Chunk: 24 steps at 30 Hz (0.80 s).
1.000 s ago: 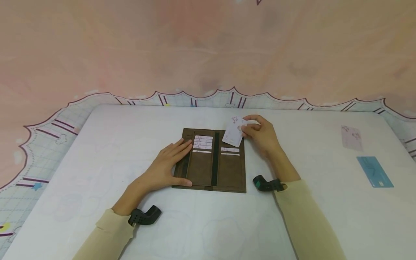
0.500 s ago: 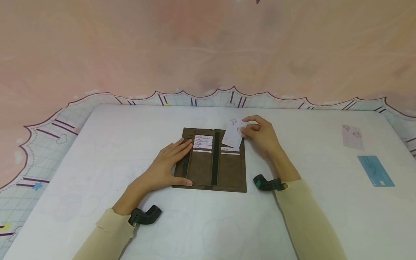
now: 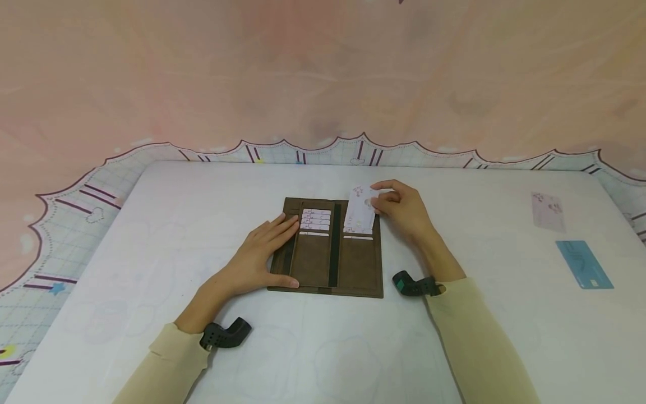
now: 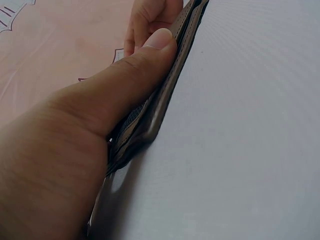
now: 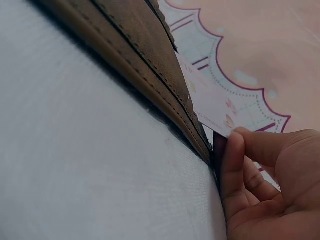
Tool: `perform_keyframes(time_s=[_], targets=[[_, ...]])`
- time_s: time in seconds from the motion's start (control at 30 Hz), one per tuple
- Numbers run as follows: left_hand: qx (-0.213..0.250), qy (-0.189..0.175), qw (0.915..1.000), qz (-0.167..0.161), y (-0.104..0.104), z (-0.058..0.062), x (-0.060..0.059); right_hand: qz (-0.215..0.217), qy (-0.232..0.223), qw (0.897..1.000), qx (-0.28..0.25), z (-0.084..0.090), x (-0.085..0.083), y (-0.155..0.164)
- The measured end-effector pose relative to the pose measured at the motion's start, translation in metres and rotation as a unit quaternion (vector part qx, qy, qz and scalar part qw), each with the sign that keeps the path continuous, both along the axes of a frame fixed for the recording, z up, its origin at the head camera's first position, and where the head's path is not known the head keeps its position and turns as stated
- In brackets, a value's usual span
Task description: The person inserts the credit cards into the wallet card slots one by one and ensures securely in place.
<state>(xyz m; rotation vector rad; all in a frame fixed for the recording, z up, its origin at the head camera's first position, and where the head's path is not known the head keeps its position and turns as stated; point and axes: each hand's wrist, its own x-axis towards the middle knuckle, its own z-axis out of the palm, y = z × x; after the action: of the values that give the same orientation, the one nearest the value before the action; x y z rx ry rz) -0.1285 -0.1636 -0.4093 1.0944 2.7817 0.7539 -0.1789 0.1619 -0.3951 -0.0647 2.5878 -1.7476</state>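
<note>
An open brown wallet [image 3: 358,269] lies on the white table, with several white cards [image 3: 315,219] showing as strips in its left slots and more in the right ones. My left hand [image 3: 257,255] rests on the wallet's left edge, fingers straight and thumb along the lower corner. Between thumb and fingers my right hand [image 3: 404,210] pinches a white card with pink flower print [image 3: 360,207] by its right edge. The card stands nearly straight over the top right slots, its lower edge at the slot opening. In the right wrist view the card [image 5: 205,100] meets the wallet's stitched edge.
To the right on the table lie a pale pink printed card [image 3: 548,212] and, nearer, a blue card [image 3: 584,265]. The table [image 3: 176,224] ends at the back against a peach-coloured cloth with a scalloped border.
My right hand has moved slightly left, and the card it holds has turned from tilted to nearly straight, lower at the right slots. The left hand stays in place.
</note>
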Motion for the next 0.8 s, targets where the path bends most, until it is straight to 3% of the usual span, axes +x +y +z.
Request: perform_keyframes(time_s=[0.8], targets=[[0.001, 0.004, 1.0000, -0.004, -0.0003, -0.0016, -0.0012, 0.020, 0.027, 0.996, 0.077, 0.0004, 0.0027, -0.0077]])
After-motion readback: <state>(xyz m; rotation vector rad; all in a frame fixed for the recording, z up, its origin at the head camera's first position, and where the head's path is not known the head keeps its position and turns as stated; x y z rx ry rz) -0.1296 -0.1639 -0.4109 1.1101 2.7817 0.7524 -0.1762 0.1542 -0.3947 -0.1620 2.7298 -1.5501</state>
